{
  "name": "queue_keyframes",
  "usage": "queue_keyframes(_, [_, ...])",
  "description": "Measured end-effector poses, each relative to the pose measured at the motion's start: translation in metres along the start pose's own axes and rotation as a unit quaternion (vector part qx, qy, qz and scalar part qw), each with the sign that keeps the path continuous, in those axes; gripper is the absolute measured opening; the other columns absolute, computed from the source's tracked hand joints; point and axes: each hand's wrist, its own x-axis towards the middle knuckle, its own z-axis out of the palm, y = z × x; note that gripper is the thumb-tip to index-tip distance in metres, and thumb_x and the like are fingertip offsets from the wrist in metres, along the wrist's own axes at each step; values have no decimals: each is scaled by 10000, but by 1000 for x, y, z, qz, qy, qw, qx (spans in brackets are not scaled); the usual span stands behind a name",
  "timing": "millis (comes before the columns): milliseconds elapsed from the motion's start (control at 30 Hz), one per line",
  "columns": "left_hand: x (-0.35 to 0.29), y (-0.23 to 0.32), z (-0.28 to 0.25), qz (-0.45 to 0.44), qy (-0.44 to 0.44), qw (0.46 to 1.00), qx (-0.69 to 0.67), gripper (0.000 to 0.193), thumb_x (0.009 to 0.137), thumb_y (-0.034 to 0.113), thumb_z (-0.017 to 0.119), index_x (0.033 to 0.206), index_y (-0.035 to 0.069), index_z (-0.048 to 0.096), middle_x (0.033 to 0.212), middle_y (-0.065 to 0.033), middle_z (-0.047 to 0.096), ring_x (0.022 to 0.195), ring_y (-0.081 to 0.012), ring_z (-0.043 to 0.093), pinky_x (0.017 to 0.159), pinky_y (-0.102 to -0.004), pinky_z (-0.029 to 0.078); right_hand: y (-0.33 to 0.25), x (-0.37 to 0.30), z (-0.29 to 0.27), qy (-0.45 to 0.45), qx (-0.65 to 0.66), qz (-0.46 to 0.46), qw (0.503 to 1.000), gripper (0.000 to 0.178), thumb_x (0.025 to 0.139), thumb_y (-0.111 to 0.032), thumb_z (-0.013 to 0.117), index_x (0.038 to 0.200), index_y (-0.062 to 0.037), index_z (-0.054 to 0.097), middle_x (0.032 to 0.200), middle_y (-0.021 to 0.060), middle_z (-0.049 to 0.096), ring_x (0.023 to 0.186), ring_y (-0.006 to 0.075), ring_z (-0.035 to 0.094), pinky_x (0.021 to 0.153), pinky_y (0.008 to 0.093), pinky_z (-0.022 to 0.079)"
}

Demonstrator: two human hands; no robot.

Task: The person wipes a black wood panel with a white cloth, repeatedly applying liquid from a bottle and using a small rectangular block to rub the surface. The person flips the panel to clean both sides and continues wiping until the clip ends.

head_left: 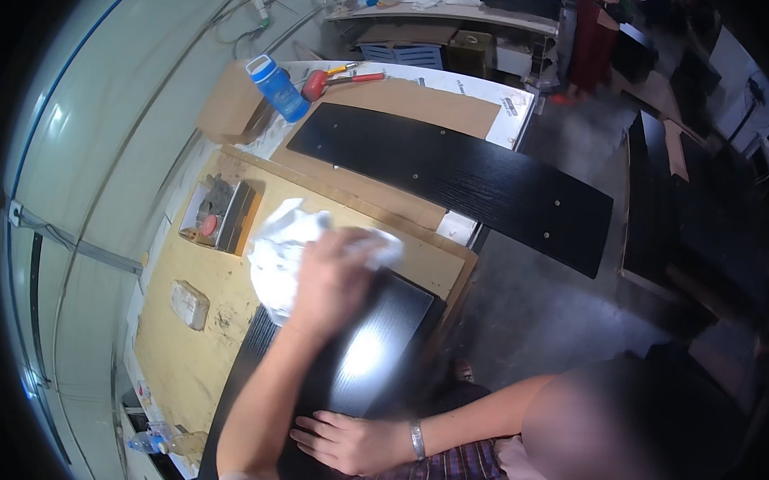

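1. Centre frame, the left hand point(331, 276) has its grip closed on a crumpled white cloth point(277, 248), pressed to the glossy black wooden panel point(354, 350) on the plywood-topped desk point(191, 343).
2. The right hand point(350, 440), lower centre, lies flat and open, steadying the panel.
3. The panel overhangs the desk edge; a hard wipe could likely slide or tip it.
4. Grit in the cloth might scratch the finish.

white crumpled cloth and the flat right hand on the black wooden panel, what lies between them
Only bare glossy black wooden panel lies between the white crumpled cloth and the right hand, seen in the head view.
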Motion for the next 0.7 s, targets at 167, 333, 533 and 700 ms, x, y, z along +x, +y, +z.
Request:
queue_keyframes(167, [-81, -28, -58, -285, 94, 943, -141, 241, 911, -13, 654, 1142, -40, 717, 1139, -73, 664, 878, -119, 611, 735, -249, 487, 36, 7, -109, 104, 1, 153, 983, 180, 783, -88, 678, 942, -11, 710, 964, 141, 715, 834, 306, 706, 744, 384, 588])
queue_keyframes(333, [-156, -69, -59, -394, 93, 912, -67, 205, 937, 146, 688, 1036, -34, 692, 997, -142, 649, 877, -255, 607, 779, -382, 484, 110, -14, -169, 99, 56, 491, 864, 211, 759, -57, 845, 914, 18, 722, 863, 65, 650, 712, 105, 623, 624, 259, 501])
queue_keyframes(533, [-150, -61, -52, -445, 49, 894, -18, 284, 940, 248, 688, 907, -27, 623, 859, -179, 608, 870, -347, 588, 789, -437, 453, 136, -19, -185, 40, 286, 598, 747, 134, 813, -36, 816, 878, 46, 734, 756, 49, 700, 642, 69, 648, 597, 192, 514])
queue_keyframes(700, [-145, -54, -58, -442, 24, 897, 4, 309, 948, 287, 680, 930, -20, 649, 872, -181, 627, 883, -360, 594, 803, -453, 460, 143, -13, -191, 7, 308, 615, 726, 112, 833, -10, 772, 892, 78, 736, 736, 79, 710, 621, 97, 677, 582, 214, 554])
